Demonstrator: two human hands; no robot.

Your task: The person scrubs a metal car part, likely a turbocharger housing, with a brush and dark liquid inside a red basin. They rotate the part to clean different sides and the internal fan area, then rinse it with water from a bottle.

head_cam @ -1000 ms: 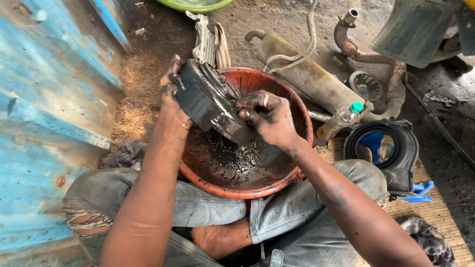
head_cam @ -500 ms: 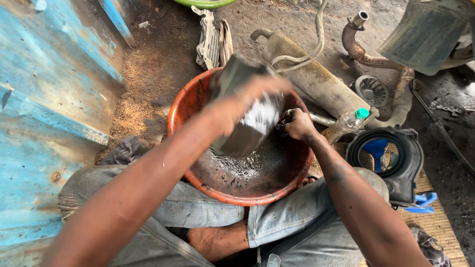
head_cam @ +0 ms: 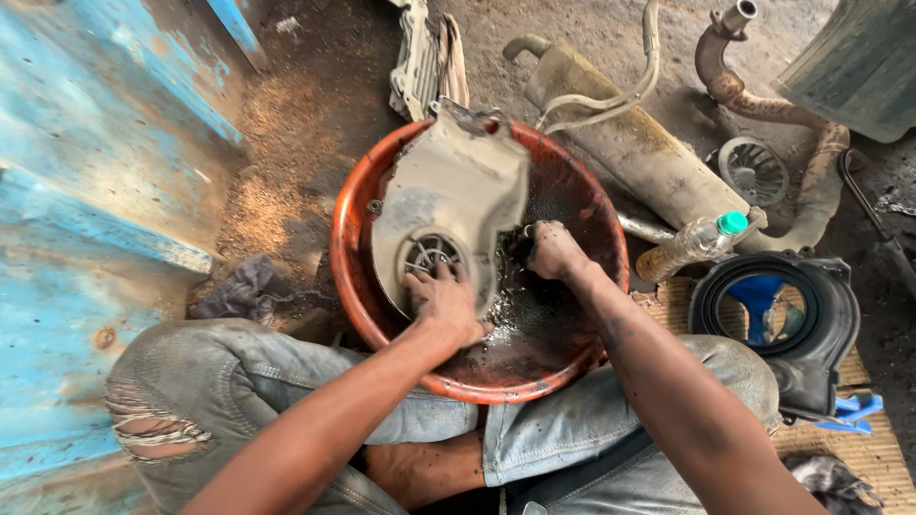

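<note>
View: I looked straight down from the head camera at my own lap, where I sat cross-legged in torn grey jeans on a dirt floor [head_cam: 315,105].
Basin: a round orange basin [head_cam: 348,277] sat on the ground just in front of my knees, holding dark, oily liquid.
Cover: a grimy grey engine cover [head_cam: 463,195] stood tilted inside the basin, its top leaning on the far rim and its lower end, with a round vented opening, down near the liquid.
Left hand: my left hand [head_cam: 444,303] rested on the cover's lower end, fingers curled and pressed against the vent opening.
Right hand: my right hand [head_cam: 551,250] was closed in a fist against the cover's right edge; I could not tell what, if anything, the fingers pinched.
Right of basin: a clear plastic bottle with a green cap [head_cam: 695,243] lay just beside the rim, and a black round housing [head_cam: 821,315] sat near my right knee.
Beyond basin: a dusty muffler [head_cam: 634,143] and a rusty curved exhaust pipe [head_cam: 773,107] lay on the floor.
Left: a blue painted wall [head_cam: 86,143] ran alongside me.
</note>
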